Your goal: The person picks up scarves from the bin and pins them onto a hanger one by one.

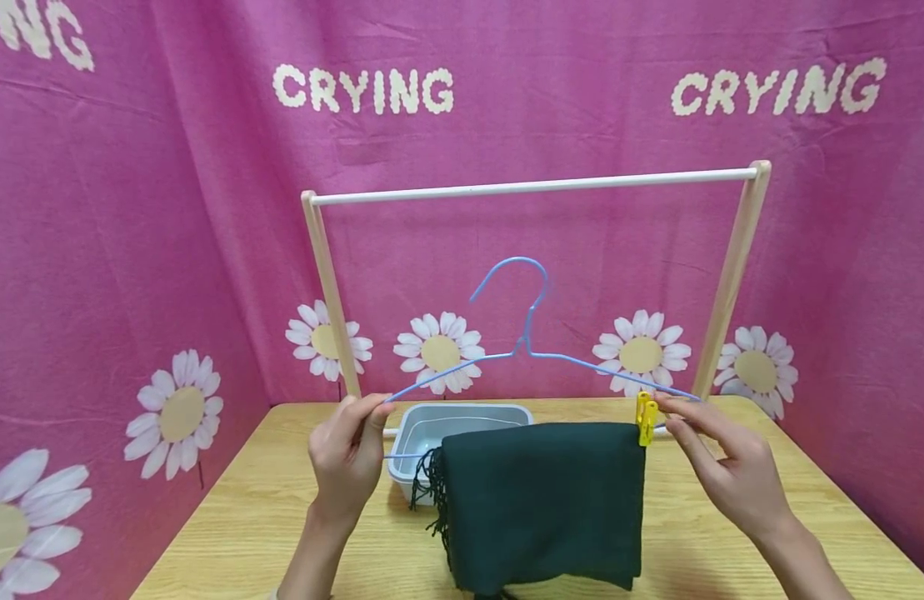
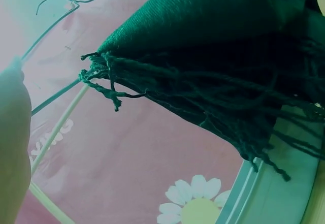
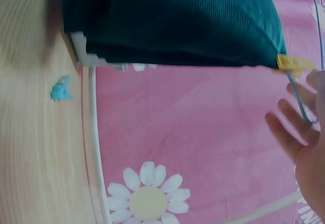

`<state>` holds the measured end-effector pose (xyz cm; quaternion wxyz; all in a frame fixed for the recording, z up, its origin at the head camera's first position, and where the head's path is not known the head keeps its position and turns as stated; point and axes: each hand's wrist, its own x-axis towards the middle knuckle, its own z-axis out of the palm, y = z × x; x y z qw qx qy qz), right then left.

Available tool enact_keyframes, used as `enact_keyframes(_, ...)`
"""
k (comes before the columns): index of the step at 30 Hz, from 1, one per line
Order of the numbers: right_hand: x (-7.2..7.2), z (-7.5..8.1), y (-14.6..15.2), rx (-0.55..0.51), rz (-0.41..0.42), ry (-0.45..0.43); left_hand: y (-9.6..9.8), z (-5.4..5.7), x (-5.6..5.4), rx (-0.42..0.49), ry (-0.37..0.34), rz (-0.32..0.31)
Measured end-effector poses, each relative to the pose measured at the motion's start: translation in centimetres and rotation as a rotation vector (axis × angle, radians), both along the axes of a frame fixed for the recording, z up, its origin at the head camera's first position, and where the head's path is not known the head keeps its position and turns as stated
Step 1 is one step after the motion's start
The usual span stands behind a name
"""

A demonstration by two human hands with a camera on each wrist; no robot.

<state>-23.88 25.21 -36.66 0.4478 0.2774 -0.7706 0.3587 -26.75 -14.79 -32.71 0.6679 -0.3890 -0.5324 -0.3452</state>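
A blue wire hanger is held up level, its hook at the top. A dark green fringed scarf hangs folded over the hanger's lower bar, with its tassels on the left. My left hand pinches the hanger's left end between thumb and fingers. Out at the right end, my right hand grips the wire by the corner, beside a yellow clothespin. That clothespin sits on the scarf's upper right corner, clipped at the bar. In the right wrist view several of that hand's fingers are spread.
Behind the scarf stands a grey plastic basin, partly covered. A wooden rack with a white top rail rises at the back of the wooden table. On the table lies a small light-blue object. Pink cloth hangs around.
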Motion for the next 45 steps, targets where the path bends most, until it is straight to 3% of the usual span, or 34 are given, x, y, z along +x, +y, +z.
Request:
enact_keyframes(5, -0.2, 1.2, 0.0, -0.03, 0.138, 0.179, -0.7, 0.5, 0.2, 0.031, 0.004, 0.034)
enact_keyframes(11, 0.1, 1.7, -0.3, -0.072, 0.119, 0.179, -1.3, 1.0, 0.6, 0.044, 0.013, 0.055)
enact_keyframes(13, -0.3, 1.2, -0.1, -0.091, 0.144, 0.121, -1.5, 1.1, 0.7, 0.051, 0.018, 0.07)
enact_keyframes(14, -0.5, 0.8, 0.1, -0.119, 0.199, 0.068, -1.7, 1.1, 0.7, 0.057, 0.02, 0.08)
enact_keyframes(16, -0.9, 0.3, 0.4, -0.18, 0.274, -0.066, -2.1, 1.2, 0.6, 0.067, 0.022, 0.1)
enact_keyframes(18, -1.2, -0.2, 0.5, -0.216, 0.297, -0.207, -2.6, 1.3, 0.6, 0.085, 0.018, 0.122)
enact_keyframes(20, -1.4, -0.7, 0.4, -0.204, 0.268, -0.326, -3.2, 1.4, 0.5, 0.109, 0.017, 0.142)
enact_keyframes(22, -1.6, -1.2, 0.1, -0.115, 0.181, -0.407, -3.7, 1.5, 0.5, 0.133, 0.014, 0.161)
enact_keyframes(25, -1.9, -2.1, -0.4, -0.003, 0.155, -0.491, -4.4, 1.5, 0.6, 0.159, 0.008, 0.164)
enact_keyframes(31, -2.3, -3.4, -1.0, 0.068, 0.186, -0.607, -4.6, 1.4, 0.5, 0.156, -0.007, 0.158)
enact_keyframes(45, -3.7, -5.9, -0.5, 0.123, 0.22, -0.737, -3.4, 1.5, -0.6, 0.077, 0.021, 0.166)
